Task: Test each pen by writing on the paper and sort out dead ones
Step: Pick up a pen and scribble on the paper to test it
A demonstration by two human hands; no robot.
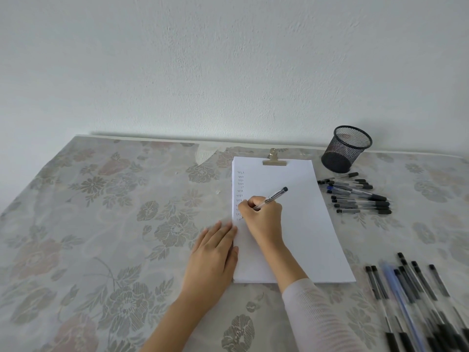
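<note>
Soft, cool daylight, even and flat across the wall [228, 59], and the paper [304, 224] shows bright white. There's a thin shadow along the counter's [101, 224] back edge. Wide-angle bowing at the sides, and the near pens [411, 295] smear into blur bottom right.

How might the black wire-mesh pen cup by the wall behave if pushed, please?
The black wire-mesh pen cup looks empty, so probably light and easily slid or tipped. Its round wall suggests it would roll once toppled. The mesh likely stays stiff under a grip.
</note>
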